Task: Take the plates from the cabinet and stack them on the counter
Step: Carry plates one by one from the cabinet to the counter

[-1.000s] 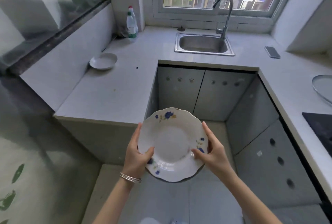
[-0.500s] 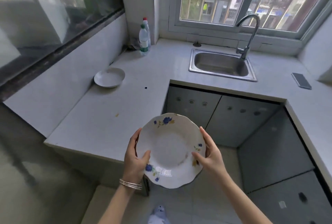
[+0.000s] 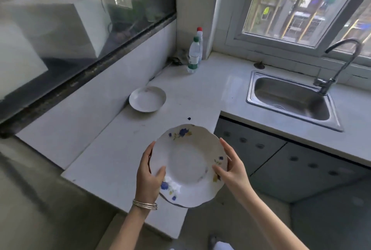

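Your fingers grasp the flowered plate from both sides. The left hand lays its thumb on the plate's face with the rest curled behind the left edge, and the right hand clasps the right edge the same way. You hold the plate face up, slightly tilted, over the near edge of the bench. Thin bangles ring your left wrist. Farther along the bench, by the wall, lies a plain plate. Beyond it two bottles stand in the corner. To their right are the sink and tap.
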Action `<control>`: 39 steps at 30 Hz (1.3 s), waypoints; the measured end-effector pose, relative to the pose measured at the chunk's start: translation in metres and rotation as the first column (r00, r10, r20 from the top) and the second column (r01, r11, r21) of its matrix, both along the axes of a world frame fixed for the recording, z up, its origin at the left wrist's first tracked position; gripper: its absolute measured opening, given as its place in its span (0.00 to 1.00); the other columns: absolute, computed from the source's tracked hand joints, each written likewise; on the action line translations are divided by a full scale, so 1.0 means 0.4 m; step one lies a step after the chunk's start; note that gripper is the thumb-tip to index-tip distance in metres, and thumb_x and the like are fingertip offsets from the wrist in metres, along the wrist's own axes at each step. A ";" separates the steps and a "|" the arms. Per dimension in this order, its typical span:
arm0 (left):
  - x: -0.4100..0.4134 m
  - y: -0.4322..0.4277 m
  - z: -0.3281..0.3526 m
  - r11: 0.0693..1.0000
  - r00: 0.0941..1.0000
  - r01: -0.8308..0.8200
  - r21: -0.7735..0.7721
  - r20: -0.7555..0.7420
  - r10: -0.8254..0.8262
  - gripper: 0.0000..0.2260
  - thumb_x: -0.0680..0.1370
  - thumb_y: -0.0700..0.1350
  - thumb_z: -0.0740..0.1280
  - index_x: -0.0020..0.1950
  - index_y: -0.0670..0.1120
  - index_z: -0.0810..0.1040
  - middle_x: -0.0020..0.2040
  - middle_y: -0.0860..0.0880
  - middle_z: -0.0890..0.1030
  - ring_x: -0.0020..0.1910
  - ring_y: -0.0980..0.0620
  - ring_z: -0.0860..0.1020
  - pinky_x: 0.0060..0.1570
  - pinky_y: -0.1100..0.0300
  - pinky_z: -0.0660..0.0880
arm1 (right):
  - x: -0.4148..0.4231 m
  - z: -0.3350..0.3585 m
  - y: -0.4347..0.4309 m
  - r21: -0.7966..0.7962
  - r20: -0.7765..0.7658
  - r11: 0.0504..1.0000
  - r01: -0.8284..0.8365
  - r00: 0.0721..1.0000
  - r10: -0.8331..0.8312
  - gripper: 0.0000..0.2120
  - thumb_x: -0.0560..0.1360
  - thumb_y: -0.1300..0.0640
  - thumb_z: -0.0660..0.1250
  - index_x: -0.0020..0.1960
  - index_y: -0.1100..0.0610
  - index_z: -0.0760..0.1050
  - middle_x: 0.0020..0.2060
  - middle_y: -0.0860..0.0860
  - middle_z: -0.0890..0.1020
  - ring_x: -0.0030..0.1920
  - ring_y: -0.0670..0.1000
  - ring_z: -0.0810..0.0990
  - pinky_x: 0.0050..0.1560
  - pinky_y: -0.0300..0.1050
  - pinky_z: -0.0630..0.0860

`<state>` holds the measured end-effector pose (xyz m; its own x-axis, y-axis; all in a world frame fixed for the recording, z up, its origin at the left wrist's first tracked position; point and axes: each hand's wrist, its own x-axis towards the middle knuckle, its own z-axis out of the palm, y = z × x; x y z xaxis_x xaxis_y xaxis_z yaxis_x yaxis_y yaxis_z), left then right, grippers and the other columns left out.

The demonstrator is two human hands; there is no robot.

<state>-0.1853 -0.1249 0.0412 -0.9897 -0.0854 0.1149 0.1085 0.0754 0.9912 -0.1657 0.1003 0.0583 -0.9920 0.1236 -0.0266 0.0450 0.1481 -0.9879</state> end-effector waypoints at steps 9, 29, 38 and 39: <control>-0.152 0.014 -0.050 0.963 0.963 -0.269 -0.016 0.012 0.269 0.32 0.71 0.26 0.65 0.65 0.56 0.65 0.64 0.60 0.69 0.65 0.57 0.68 0.62 0.69 0.67 | -0.297 -0.041 0.000 0.017 0.044 0.975 -0.222 0.974 0.221 0.32 0.71 0.72 0.65 0.67 0.45 0.65 0.60 0.41 0.74 0.56 0.44 0.78 0.48 0.43 0.79; -0.699 0.047 -0.127 0.638 0.636 -0.768 0.049 0.169 0.753 0.26 0.62 0.36 0.61 0.58 0.55 0.71 0.58 0.54 0.76 0.59 0.52 0.74 0.59 0.57 0.71 | -1.100 -0.135 -0.114 0.228 0.104 0.710 -0.667 0.741 0.663 0.29 0.63 0.60 0.64 0.60 0.39 0.66 0.58 0.40 0.71 0.59 0.47 0.73 0.54 0.49 0.75; -0.854 -0.067 -0.212 0.649 0.636 -0.760 0.033 0.244 0.732 0.29 0.62 0.36 0.60 0.62 0.52 0.72 0.61 0.50 0.77 0.61 0.51 0.74 0.62 0.45 0.71 | -1.263 -0.219 -0.240 0.313 0.136 0.691 -0.652 0.751 0.646 0.30 0.68 0.68 0.65 0.69 0.56 0.65 0.60 0.48 0.71 0.57 0.49 0.71 0.57 0.50 0.73; -0.866 -0.070 -0.215 0.645 0.632 -0.764 0.037 0.244 0.735 0.29 0.62 0.36 0.60 0.61 0.53 0.72 0.61 0.49 0.77 0.61 0.50 0.74 0.62 0.45 0.71 | -1.275 -0.222 -0.247 0.315 0.141 0.692 -0.649 0.753 0.642 0.30 0.68 0.70 0.65 0.69 0.57 0.65 0.60 0.49 0.71 0.57 0.48 0.71 0.57 0.48 0.72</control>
